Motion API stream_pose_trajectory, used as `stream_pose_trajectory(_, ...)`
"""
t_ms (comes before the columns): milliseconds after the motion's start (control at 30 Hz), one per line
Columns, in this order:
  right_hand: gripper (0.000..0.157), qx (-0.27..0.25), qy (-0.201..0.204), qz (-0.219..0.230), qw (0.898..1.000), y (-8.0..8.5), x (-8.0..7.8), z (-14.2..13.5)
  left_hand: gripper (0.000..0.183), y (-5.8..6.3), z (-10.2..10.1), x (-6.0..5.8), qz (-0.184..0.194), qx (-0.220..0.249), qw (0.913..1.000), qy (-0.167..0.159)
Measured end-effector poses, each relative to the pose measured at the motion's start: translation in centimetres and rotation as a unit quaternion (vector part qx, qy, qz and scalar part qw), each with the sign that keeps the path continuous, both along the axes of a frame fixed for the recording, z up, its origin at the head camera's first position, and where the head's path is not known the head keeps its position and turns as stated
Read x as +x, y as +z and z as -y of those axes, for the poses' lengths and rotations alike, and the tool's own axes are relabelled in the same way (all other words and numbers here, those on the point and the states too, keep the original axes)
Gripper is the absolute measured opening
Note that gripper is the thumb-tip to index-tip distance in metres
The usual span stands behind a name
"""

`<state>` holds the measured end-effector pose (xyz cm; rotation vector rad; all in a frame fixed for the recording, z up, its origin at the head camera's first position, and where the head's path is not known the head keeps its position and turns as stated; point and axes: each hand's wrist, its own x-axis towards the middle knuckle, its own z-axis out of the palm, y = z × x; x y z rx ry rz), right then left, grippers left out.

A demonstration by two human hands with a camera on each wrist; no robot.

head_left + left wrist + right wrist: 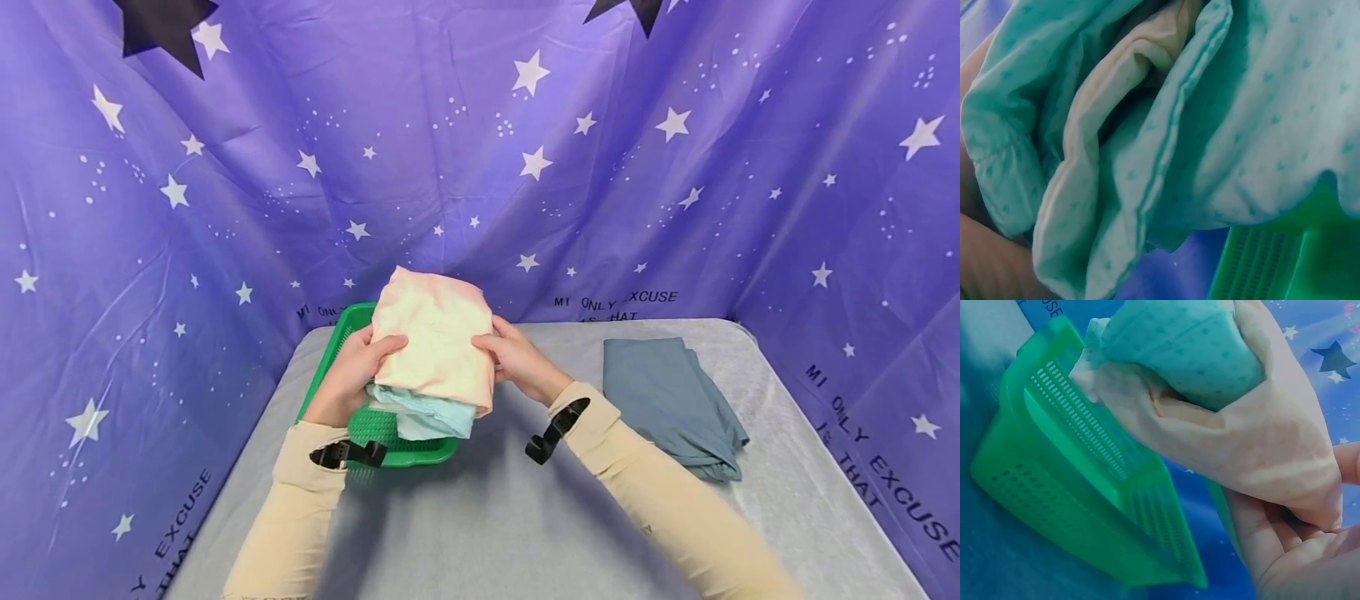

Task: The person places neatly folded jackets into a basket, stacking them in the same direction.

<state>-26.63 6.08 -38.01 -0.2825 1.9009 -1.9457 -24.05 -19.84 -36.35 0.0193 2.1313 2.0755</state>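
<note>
Both hands hold a folded bundle of cloth up over the green plastic basket (pixel 431 457). On top is pale peach fabric (pixel 435 333); mint fabric (pixel 435 421) hangs out below its near edge. The left hand (pixel 349 372) grips the bundle's left side, thumb on top. Opposite it, the right hand (pixel 527 360) grips the right side, also with its thumb on top. In the left wrist view the mint fabric (pixel 1272 119) shows small heart prints and a stitched hem. Peach fabric (pixel 1260 434) wraps round the mint layer in the right wrist view. What kind of garment it is cannot be told.
A folded slate-blue cloth (pixel 663 404) lies on the right of the table, which has a grey cover (pixel 480 533). Purple curtains with white stars (pixel 450 125) stand behind and at both sides. A black strap (pixel 557 432) circles each wrist.
</note>
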Motion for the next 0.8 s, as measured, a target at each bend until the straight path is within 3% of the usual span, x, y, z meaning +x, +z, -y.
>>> stream_pose_trajectory(200,0.053,-0.004,0.001,0.02,1.0,-1.0,-0.6,1.8,0.036,-0.9,2.0,-0.4,0.022,-0.006,0.9996,-0.014)
stream_pose_trajectory(533,0.052,-0.016,0.0,0.058,0.998,-2.4,-1.7,4.8,0.024,-1.5,4.9,-1.2,0.06,0.023,0.9971,-0.041)
stream_pose_trajectory(800,0.065,-0.037,0.013,0.104,0.994,-3.6,-2.5,6.4,0.027,-2.5,6.8,-2.0,0.087,0.001,0.9935,-0.073)
